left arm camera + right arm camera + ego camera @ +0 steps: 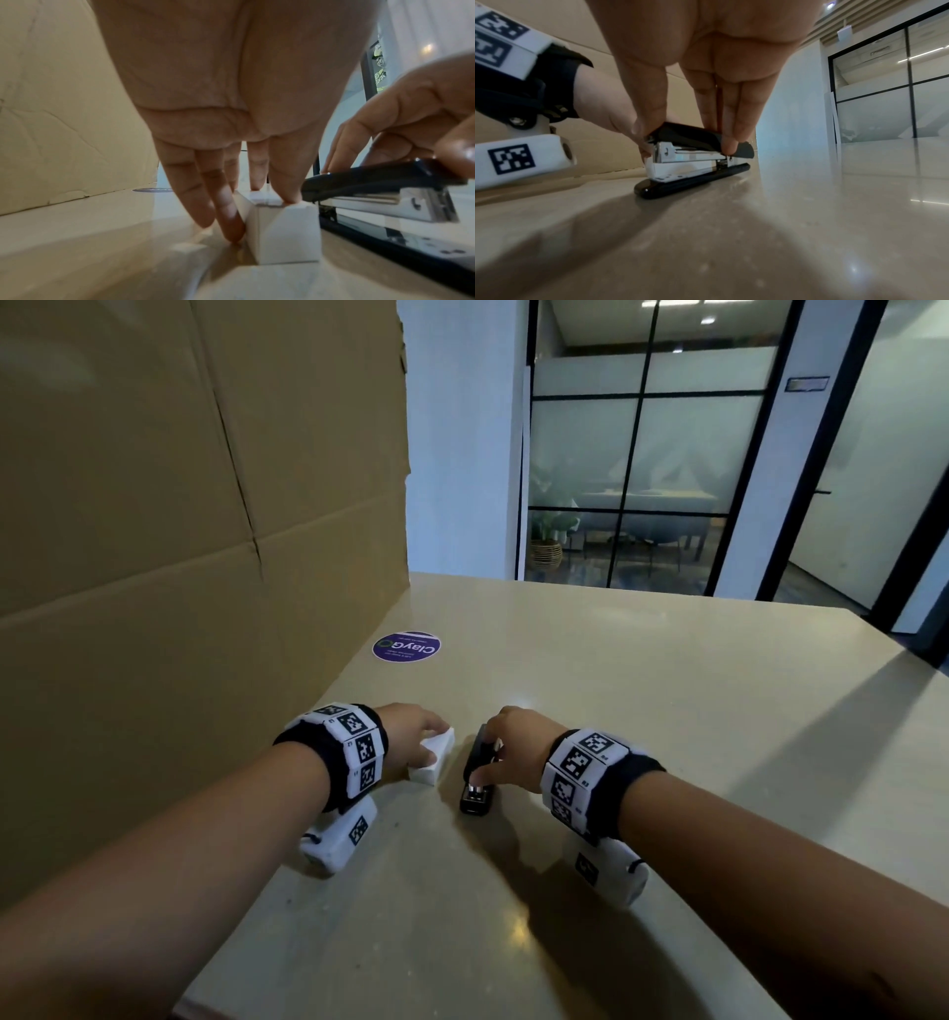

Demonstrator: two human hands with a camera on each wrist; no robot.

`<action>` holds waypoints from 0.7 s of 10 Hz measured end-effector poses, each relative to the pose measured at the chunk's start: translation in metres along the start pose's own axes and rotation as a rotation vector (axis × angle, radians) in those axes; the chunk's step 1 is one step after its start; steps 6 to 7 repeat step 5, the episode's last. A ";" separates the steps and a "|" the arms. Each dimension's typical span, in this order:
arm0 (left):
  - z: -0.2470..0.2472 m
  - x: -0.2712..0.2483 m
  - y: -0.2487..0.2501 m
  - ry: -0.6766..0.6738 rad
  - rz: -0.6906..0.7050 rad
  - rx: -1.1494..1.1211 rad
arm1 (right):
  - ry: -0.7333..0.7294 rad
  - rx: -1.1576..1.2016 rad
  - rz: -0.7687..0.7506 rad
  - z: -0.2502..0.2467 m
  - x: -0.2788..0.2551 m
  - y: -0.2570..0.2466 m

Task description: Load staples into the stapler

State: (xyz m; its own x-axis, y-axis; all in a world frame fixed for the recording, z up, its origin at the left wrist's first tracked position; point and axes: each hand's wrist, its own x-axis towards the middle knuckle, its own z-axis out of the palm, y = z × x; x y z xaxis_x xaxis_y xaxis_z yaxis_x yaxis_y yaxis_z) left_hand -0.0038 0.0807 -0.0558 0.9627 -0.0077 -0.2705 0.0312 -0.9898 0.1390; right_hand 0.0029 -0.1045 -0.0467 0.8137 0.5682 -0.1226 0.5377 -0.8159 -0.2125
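A black and silver stapler (476, 778) (693, 160) (380, 194) lies on the beige table (667, 711), its top cover down. My right hand (513, 747) (687, 140) pinches the black cover, thumb at the hinge end and fingers (729, 142) near the front. Left of it stands a small white staple box (434, 757) (282, 233). My left hand (411, 737) (257, 203) grips that box from above, the fingers (226, 223) down its left side and the thumb on its top edge. No loose staples show.
A tall cardboard sheet (179, 557) walls off the table's left side. A round purple sticker (406, 646) lies farther back on the table. Glass partitions (642, 454) stand beyond the far edge. The table's right side (834, 203) is bare.
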 end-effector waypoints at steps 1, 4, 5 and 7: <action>-0.001 0.001 0.001 -0.006 0.007 -0.022 | 0.005 0.002 -0.008 0.001 0.001 0.000; -0.002 0.002 0.004 -0.017 -0.006 -0.018 | -0.002 0.066 -0.032 0.002 -0.009 0.002; -0.007 0.004 0.013 0.019 -0.016 -0.011 | 0.019 0.093 -0.046 0.003 -0.016 0.014; -0.007 0.004 0.013 0.019 -0.016 -0.011 | 0.019 0.093 -0.046 0.003 -0.016 0.014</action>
